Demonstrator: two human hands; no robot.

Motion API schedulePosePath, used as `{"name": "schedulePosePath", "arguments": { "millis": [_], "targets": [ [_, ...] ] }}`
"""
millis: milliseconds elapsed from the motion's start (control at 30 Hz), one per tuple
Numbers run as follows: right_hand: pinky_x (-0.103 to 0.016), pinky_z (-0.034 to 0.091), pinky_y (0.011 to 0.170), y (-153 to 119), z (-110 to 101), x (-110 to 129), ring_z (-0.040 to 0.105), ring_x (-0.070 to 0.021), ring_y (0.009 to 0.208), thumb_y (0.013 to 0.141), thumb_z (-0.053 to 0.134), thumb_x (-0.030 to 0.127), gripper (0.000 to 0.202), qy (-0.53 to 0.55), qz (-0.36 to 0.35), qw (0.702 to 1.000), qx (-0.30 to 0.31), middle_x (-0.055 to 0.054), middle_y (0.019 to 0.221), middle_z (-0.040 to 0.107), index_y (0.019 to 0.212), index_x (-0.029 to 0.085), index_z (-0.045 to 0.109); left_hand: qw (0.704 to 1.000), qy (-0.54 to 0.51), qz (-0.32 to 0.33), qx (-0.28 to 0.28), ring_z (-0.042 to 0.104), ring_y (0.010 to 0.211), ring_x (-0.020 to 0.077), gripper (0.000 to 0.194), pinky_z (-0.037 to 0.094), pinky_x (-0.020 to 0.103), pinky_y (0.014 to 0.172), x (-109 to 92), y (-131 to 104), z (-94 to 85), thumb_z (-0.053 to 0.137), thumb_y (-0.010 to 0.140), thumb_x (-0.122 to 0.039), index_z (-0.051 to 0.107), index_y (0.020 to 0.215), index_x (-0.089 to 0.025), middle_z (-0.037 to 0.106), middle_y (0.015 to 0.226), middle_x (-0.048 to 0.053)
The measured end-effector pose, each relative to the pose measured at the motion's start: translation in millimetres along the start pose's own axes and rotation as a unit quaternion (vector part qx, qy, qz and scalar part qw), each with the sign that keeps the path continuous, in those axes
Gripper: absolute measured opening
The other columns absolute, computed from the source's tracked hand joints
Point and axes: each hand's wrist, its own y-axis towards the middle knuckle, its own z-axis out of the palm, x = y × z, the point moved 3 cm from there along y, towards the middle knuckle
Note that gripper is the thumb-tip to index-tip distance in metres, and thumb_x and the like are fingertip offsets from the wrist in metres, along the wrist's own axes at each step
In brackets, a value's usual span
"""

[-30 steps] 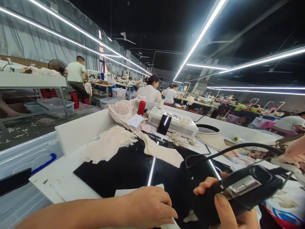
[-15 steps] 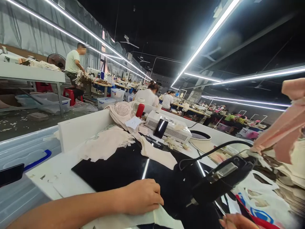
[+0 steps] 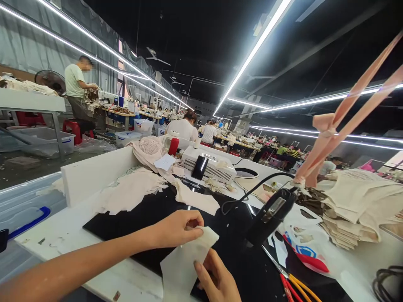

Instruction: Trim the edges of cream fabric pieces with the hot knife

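Note:
A pale cream fabric piece (image 3: 185, 264) is held up over the black work surface (image 3: 233, 247). My left hand (image 3: 179, 228) pinches its top edge between thumb and fingers. Lower on the piece's right edge, my right hand (image 3: 218, 279) grips it with thumb and curled fingers. To the right of both hands hangs a black corded hand tool (image 3: 270, 214), tied to a pink fabric strip (image 3: 317, 147). Below it lie metal-bladed tools with red and yellow handles (image 3: 292, 285), partly cut off by the frame.
Cream fabric pieces (image 3: 132, 195) lie at the left of the board, with a phone (image 3: 200, 167) leaning on a white vented box (image 3: 217, 167) behind. Stacked cream pieces (image 3: 349, 209) and a plastic bag (image 3: 308, 247) are on the right. Several people work at tables beyond.
My right hand has come left from the lower right and grips the fabric piece. My left hand has lifted the piece's top edge off the surface. The view has shifted right.

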Motion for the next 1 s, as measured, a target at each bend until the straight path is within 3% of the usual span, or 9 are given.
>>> {"name": "schedulePosePath", "arguments": {
  "millis": [100,167,367,500,700,833,1000],
  "targets": [
    [-0.032,0.058,0.073,12,11,14,0.070,-0.0233,0.080,0.083,0.072,0.068,0.052,0.049,-0.009,0.998,0.034,-0.007,0.094,0.078,0.108,0.023,0.077,0.996,-0.080,-0.034,-0.022,0.048,0.072,0.0121,0.015,0.037,0.024,0.066,2,-5,-2.6,0.065,0.087,-0.032,0.060,0.088,-0.018,0.056,0.078,-0.005],
    [-0.033,0.057,0.079,21,13,23,0.069,-0.0244,0.087,0.087,0.068,0.065,0.050,0.043,-0.013,0.997,0.061,-0.007,0.100,0.077,0.112,0.023,0.076,0.992,-0.107,-0.051,-0.030,0.050,0.074,0.0128,0.021,0.038,0.024,0.068,7,-9,-5.1,0.068,0.086,-0.037,0.061,0.088,-0.017,0.057,0.078,-0.004],
    [-0.027,0.046,0.070,40,24,53,0.054,-0.0173,0.076,0.093,0.059,0.067,0.049,0.013,-0.041,0.986,0.158,-0.002,0.084,0.068,0.102,0.021,0.073,0.967,-0.208,-0.147,-0.020,0.049,0.069,0.0126,0.060,0.035,0.023,0.062,19,-19,-20.2,0.073,0.080,-0.074,0.065,0.086,-0.015,0.058,0.075,-0.001],
    [-0.025,0.039,0.065,48,35,64,0.046,-0.0134,0.070,0.089,0.062,0.070,0.051,0.014,-0.040,0.976,0.215,0.001,0.076,0.059,0.086,0.019,0.067,0.928,-0.304,-0.212,-0.042,0.057,0.074,0.0160,0.068,0.045,0.026,0.067,19,-24,-24.9,0.080,0.070,-0.078,0.068,0.091,-0.015,0.065,0.083,0.004],
    [-0.024,0.032,0.057,61,41,57,0.040,-0.0110,0.062,0.083,0.065,0.076,0.058,0.010,-0.026,0.970,0.240,0.004,0.066,0.051,0.074,0.019,0.061,0.936,-0.260,-0.200,-0.132,0.050,0.069,0.0120,0.066,0.041,0.023,0.063,26,-25,-30.0,0.082,0.065,-0.078,0.061,0.084,-0.018,0.056,0.079,-0.003],
    [-0.024,0.035,0.057,72,38,45,0.044,-0.0123,0.063,0.076,0.069,0.078,0.059,0.001,-0.022,0.971,0.239,0.003,0.065,0.057,0.074,0.019,0.066,0.941,-0.191,-0.207,-0.185,0.040,0.064,0.0105,0.068,0.029,0.020,0.053,38,-22,-39.9,0.081,0.063,-0.080,0.058,0.083,-0.019,0.048,0.072,-0.006],
    [-0.026,0.038,0.059,94,27,25,0.052,-0.0141,0.064,0.072,0.076,0.067,0.049,-0.004,-0.008,0.979,0.203,0.001,0.066,0.064,0.073,0.018,0.070,0.941,-0.128,-0.225,-0.218,0.033,0.058,0.0090,0.067,0.018,0.021,0.048,53,-7,-52.7,0.080,0.065,-0.080,0.059,0.083,-0.019,0.043,0.068,-0.007]
  ]
}}
